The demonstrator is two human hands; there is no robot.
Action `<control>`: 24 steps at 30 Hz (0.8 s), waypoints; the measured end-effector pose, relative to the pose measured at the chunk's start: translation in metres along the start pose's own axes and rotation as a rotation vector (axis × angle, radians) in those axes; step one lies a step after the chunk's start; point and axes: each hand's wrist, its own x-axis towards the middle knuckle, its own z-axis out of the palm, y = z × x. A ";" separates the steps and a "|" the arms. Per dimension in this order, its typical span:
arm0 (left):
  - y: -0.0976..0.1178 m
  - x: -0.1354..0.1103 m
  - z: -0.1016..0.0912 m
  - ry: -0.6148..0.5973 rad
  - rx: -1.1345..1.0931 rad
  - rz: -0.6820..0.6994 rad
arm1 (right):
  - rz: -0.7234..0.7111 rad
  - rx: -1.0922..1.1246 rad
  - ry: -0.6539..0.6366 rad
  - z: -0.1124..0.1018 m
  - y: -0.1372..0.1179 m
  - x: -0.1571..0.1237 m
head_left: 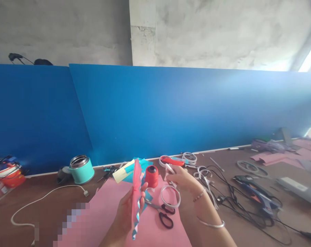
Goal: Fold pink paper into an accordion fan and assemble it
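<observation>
My left hand (pixel 127 211) is closed on a folded pink and teal paper piece (pixel 136 195), held upright on edge over a pink paper sheet (pixel 104 212). My right hand (pixel 180 178) reaches forward with its fingers pinched on a small white strip (pixel 170 168), just right of a red thread spool (pixel 151 175). A white ring (pixel 170 196) and black-handled scissors (pixel 162 212) lie on the pink sheet below my right hand. A pale yellow glue stick (pixel 123 171) rests on teal paper behind the folded piece.
A blue board (pixel 171 109) walls off the back of the brown table (pixel 248 219). A teal tin (pixel 81 168) and a white cable (pixel 42 202) sit at the left. Several white rings (pixel 194 161), black wires and a blue glue gun (pixel 258 195) lie at the right, pink paper scraps beyond.
</observation>
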 end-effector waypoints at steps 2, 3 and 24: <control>0.001 0.000 -0.005 -0.102 -0.098 -0.159 | -0.017 0.290 -0.181 0.003 -0.025 -0.003; 0.000 0.001 -0.006 -0.136 -0.143 -0.204 | -0.047 0.388 -0.248 0.007 -0.035 -0.004; -0.001 0.014 -0.006 -0.051 -0.307 -0.143 | 0.062 0.664 0.274 0.051 -0.057 0.004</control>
